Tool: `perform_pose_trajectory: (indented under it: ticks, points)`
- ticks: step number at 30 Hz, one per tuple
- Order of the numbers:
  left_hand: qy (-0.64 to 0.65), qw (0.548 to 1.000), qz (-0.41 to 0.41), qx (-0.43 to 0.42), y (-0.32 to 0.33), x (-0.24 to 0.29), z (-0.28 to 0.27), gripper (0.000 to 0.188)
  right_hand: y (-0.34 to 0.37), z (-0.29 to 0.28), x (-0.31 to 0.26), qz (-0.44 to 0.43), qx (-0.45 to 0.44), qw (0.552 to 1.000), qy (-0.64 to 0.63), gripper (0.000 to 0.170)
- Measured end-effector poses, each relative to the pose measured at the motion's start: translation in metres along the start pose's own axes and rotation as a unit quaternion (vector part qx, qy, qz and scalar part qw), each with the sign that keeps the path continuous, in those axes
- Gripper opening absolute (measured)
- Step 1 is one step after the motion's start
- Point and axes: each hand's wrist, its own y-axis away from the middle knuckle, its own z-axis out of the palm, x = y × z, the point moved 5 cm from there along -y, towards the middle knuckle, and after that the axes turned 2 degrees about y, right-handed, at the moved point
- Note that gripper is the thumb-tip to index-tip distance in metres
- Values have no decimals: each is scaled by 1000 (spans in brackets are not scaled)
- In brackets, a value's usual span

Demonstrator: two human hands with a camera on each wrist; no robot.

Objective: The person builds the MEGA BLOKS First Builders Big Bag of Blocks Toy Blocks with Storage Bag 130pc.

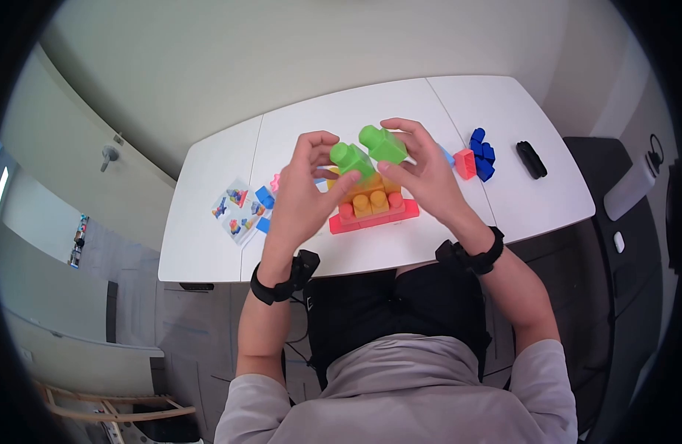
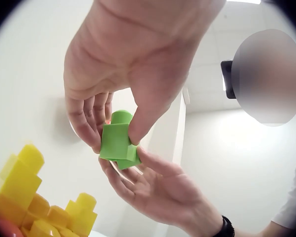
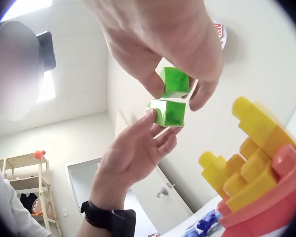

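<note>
My left hand [image 1: 302, 185] pinches a green toy building block [image 1: 350, 157] between thumb and fingers, one round stud uppermost. Beside it, my right hand [image 1: 427, 169] pinches a second green block [image 1: 382, 145], tilted, its stud pointing up and left. Seen in the right wrist view, both the upper block [image 3: 176, 83] and the lower block [image 3: 170, 113] show hollow undersides. Below the hands stands a built piece: a red base [image 1: 374, 220] carries orange blocks [image 1: 370, 203], with yellow blocks [image 2: 22, 173] rising at its two ends. The hands partly cover this piece in the head view.
A picture sheet [image 1: 236, 211] lies on the white table [image 1: 200, 255] at left, near light-blue blocks [image 1: 265, 197]. To the right are a pinkish-red block [image 1: 464, 164], several dark-blue blocks [image 1: 483, 155] and a black case [image 1: 531, 160]. A white bottle [image 1: 628, 192] stands beyond the table's right edge.
</note>
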Motion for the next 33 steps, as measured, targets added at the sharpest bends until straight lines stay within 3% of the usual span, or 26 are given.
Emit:
perform_pose_trajectory:
  ticks: [5, 9, 15, 17, 33]
  points:
    - [-135, 990, 14, 28, -7, -2, -26, 41, -8, -19, 9, 22, -30, 996, 80, 47]
    - [-140, 990, 1, 7, -9, -20, -35, 39, -10, -27, 16, 14, -7, 987, 157, 42]
    - [-145, 989, -25, -22, -12, -33, -32, 41, -13, -32, 22, -5, 12, 969, 247, 46]
    - [-151, 986, -58, -34, -13, -37, -29, 40, -14, -33, 27, 2, 11, 969, 245, 47]
    - [-227, 972, -39, -45, -9, -40, -22, 39, -13, -35, 44, 18, -5, 959, 284, 51]
